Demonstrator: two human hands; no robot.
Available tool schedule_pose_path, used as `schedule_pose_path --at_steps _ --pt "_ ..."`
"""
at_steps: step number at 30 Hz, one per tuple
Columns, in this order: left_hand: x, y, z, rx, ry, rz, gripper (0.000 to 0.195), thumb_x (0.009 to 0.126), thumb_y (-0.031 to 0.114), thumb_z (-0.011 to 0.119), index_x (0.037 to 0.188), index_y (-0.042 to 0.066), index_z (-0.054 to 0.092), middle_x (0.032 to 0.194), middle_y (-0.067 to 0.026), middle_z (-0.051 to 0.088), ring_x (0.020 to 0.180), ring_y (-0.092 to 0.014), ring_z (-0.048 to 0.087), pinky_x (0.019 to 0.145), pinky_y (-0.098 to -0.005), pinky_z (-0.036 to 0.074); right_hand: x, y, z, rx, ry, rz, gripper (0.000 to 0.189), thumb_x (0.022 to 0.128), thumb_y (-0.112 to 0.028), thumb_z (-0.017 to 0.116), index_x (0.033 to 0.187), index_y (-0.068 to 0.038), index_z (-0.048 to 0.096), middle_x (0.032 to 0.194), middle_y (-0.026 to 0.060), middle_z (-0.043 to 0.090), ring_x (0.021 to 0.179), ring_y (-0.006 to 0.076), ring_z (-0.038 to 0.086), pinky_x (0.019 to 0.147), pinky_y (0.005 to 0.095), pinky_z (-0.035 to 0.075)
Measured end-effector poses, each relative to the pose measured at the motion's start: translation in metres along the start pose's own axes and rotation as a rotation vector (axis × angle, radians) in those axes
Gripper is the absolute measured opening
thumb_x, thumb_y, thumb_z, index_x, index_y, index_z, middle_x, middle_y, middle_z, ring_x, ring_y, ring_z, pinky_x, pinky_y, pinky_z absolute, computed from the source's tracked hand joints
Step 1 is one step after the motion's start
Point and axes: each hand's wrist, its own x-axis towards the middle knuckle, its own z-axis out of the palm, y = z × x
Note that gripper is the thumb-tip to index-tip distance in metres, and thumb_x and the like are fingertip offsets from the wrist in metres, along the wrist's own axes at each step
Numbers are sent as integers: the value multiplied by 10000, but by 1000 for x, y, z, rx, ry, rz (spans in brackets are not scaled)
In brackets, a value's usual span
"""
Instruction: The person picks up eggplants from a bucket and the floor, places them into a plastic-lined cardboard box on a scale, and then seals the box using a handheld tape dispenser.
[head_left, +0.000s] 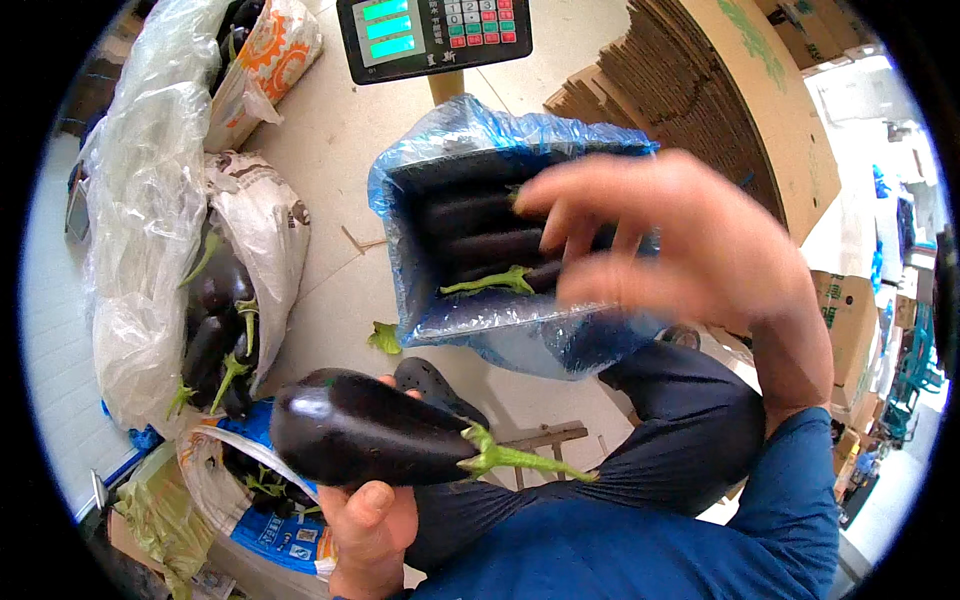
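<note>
My left hand (375, 510) holds a large dark purple eggplant (367, 427) at the lower middle of the view, its green stem pointing right. Blurred by motion, my right hand (645, 232) hangs over the right part of a box lined with blue plastic film (517, 345), fingers apart and nothing seen between them. Several long eggplants (487, 244) lie side by side in that box, one with its green stem (487, 281) toward the near side. The box's right part is hidden behind my right hand.
Behind the box stands a digital scale display (435, 37). Flattened cardboard (675, 97) is stacked at the upper right. On the left are a woven sack of eggplants (262, 202), clear plastic sheeting (150, 187) and a blue and white sack (262, 525). A leaf scrap (385, 338) lies on the floor.
</note>
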Motion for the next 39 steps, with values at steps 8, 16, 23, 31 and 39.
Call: schedule_pose_path --at_steps 8,16,23,31,39 --pt "0 -6 8 215 -124 -65 1042 670 64 879 1481 47 225 1415 -173 439 1299 -296 498 1092 -433 433 -29 -7 133 512 -204 -6 858 783 -195 790 1445 45 300 1275 260 500 1174 423 549 985 451 486" --pt "-9 -8 8 306 -9 108 1158 672 163 932 1510 65 138 1359 -194 465 1238 -316 547 1034 -445 497 -38 -11 133 487 -132 50 812 786 -157 774 1443 22 331 1201 232 555 1085 407 597 917 453 517" --pt "-8 -9 8 284 -18 164 1238 602 263 983 1500 60 156 1382 -226 458 1254 -336 538 1052 -460 487 -39 -10 130 350 -87 -73 799 775 -140 762 1431 19 335 1184 243 571 1039 432 608 852 469 540" --pt "-7 -12 7 227 -86 259 1236 618 245 975 1516 59 146 1410 -241 437 1294 -367 514 1066 -500 470 -35 -16 116 277 -56 -141 795 764 -147 775 1408 47 350 1214 253 572 1043 423 624 792 469 562" --pt "-4 -1 2 231 -88 25 1203 625 201 970 1509 23 172 1456 -273 399 1308 -378 506 1069 -489 468 -31 -11 115 217 -21 -159 772 742 -147 799 1366 74 403 1170 252 601 979 403 656 750 433 576"
